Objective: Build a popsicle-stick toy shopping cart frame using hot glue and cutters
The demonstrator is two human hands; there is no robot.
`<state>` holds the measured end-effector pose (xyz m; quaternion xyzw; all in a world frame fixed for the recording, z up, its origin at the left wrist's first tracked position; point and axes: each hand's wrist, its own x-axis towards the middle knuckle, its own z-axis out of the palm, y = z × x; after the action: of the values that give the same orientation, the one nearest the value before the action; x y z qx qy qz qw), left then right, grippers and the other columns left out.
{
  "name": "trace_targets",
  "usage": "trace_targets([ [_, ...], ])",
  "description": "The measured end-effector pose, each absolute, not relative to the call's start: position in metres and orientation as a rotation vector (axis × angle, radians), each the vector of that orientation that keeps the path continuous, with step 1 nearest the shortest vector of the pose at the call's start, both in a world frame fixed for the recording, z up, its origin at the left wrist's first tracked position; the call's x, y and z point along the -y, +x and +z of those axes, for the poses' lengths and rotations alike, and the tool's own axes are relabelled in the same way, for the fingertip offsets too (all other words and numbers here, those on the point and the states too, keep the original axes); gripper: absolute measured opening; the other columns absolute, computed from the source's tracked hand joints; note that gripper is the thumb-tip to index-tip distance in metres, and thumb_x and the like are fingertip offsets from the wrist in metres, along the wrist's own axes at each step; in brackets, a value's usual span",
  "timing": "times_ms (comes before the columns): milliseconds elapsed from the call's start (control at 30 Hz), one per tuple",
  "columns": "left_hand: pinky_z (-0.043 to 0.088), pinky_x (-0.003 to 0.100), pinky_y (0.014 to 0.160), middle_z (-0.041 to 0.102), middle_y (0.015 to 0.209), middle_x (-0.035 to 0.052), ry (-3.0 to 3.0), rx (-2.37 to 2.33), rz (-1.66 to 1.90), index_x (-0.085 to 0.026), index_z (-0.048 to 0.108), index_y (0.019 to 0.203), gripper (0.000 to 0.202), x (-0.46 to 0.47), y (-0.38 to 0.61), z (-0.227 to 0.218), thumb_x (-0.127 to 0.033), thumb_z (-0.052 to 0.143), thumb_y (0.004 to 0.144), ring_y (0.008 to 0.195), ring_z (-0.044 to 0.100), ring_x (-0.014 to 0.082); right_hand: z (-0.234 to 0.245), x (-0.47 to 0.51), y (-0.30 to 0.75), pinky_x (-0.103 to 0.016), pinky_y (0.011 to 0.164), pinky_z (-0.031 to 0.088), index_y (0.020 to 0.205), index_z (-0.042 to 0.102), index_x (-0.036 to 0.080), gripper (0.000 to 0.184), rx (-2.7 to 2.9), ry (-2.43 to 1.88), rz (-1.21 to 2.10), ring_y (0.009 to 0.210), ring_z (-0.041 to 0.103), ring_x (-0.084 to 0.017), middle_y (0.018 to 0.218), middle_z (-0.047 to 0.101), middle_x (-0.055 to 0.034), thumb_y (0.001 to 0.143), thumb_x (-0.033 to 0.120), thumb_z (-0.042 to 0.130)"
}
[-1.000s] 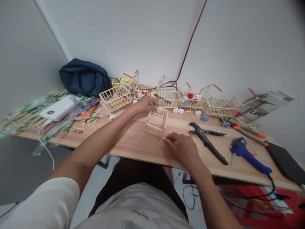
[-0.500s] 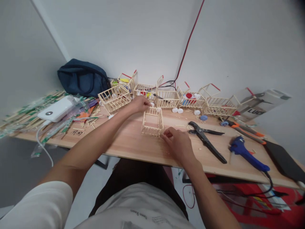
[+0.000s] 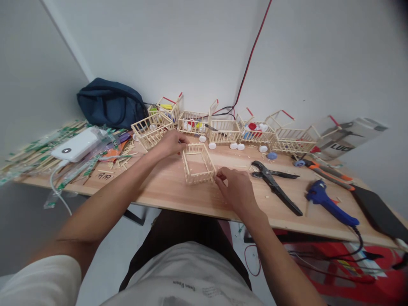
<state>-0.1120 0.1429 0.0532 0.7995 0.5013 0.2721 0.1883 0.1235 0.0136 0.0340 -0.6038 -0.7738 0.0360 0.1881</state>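
Observation:
A small open basket [image 3: 199,177] made of thin wooden sticks rests on the wooden table, turned at a slight angle. My left hand [image 3: 172,143] is at its far left corner, thumb and fingertips pinched on the stick there. At the near right corner, my right hand [image 3: 236,189] has its fingertips closed on the basket's edge; its other fingers are curled in. Behind the basket stand several finished-looking miniature shopping carts [image 3: 223,131] of the same sticks, with red handles and white round wheels. Another stick basket [image 3: 153,129] leans behind my left hand.
Black pliers-like cutters [image 3: 274,187], a blue glue gun [image 3: 331,206] and orange-handled pliers [image 3: 331,176] lie to the right. A white power bank [image 3: 78,145] sits on bundled sticks at left. A dark blue bag [image 3: 110,104] stands against the wall.
The stick basket has turned, its far end swinging left. My left hand has moved left and toward me along with that end. My right hand stays at the near right corner.

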Motion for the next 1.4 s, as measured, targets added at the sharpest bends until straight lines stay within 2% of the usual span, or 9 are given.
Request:
trace_targets([
  [400, 0.044, 0.020, 0.059, 0.069, 0.058, 0.0004, 2.284, -1.472, 0.823, -0.014, 0.078, 0.079, 0.024, -0.120, -0.125, 0.055, -0.015, 0.056, 0.069, 0.056, 0.061, 0.0121, 0.047, -0.010, 0.116, -0.033, 0.077, 0.029, 0.085, 0.063, 0.021, 0.011, 2.272, -1.759, 0.009, 0.082, 0.064, -0.021, 0.082, 0.073, -0.0035, 0.092, 0.024, 0.056],
  [633, 0.041, 0.020, 0.055, 0.064, 0.051, -0.0006, 2.285, -1.506, 0.822, -0.013, 0.077, 0.080, 0.025, -0.115, -0.126, 0.063, -0.016, 0.055, 0.069, 0.053, 0.059, 0.0117, 0.051, -0.010, 0.116, -0.032, 0.077, 0.029, 0.082, 0.063, 0.020, 0.014, 2.280, -1.753, 0.008, 0.081, 0.064, -0.021, 0.082, 0.074, -0.0043, 0.092, 0.024, 0.055],
  [1400, 0.039, 0.020, 0.047, 0.063, 0.051, -0.0004, 2.117, -1.528, 0.866, -0.012, 0.076, 0.078, 0.022, -0.118, -0.132, 0.065, -0.021, 0.058, 0.069, 0.044, 0.056, 0.0108, 0.062, -0.020, 0.114, -0.032, 0.077, 0.026, 0.081, 0.062, 0.020, 0.014, 2.268, -1.694, 0.019, 0.078, 0.061, -0.019, 0.076, 0.070, -0.0030, 0.091, 0.022, 0.052],
])
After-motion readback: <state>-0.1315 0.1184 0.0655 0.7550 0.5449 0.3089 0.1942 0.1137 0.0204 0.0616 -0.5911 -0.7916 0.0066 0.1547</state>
